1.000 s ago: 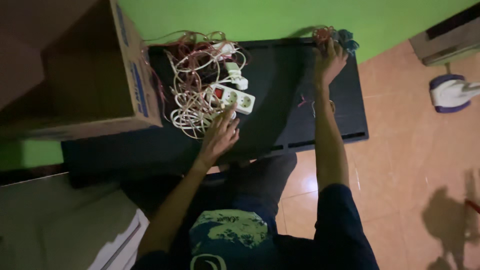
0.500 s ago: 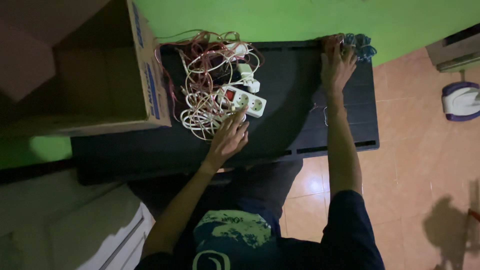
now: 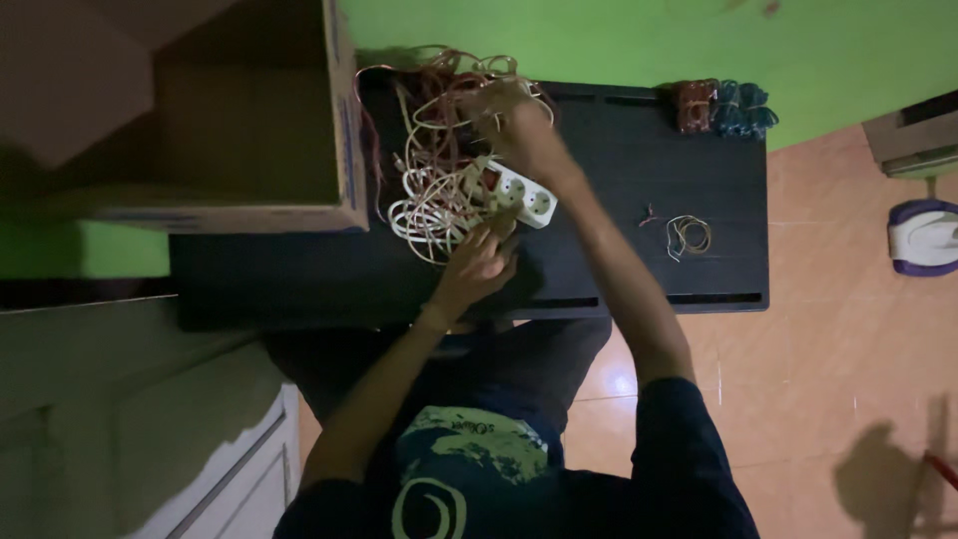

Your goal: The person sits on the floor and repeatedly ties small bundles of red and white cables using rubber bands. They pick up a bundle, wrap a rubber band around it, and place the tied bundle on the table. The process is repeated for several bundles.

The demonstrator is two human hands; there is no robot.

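An open cardboard box (image 3: 249, 130) stands at the counter's (image 3: 619, 279) left end, its inside too dark to show any contents. Beside it, the left hand (image 3: 477, 265) rests flat, its grip empty, steadying a white power strip (image 3: 519, 192) in a tangle of cords (image 3: 439, 170), while the right hand's (image 3: 519, 125) grip is closed around cords near the back edge, lifting them apart. A small wire coil (image 3: 689, 235) lies toward the right end.

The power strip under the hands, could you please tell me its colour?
White, with a red switch; the power strip shows best in the head view.
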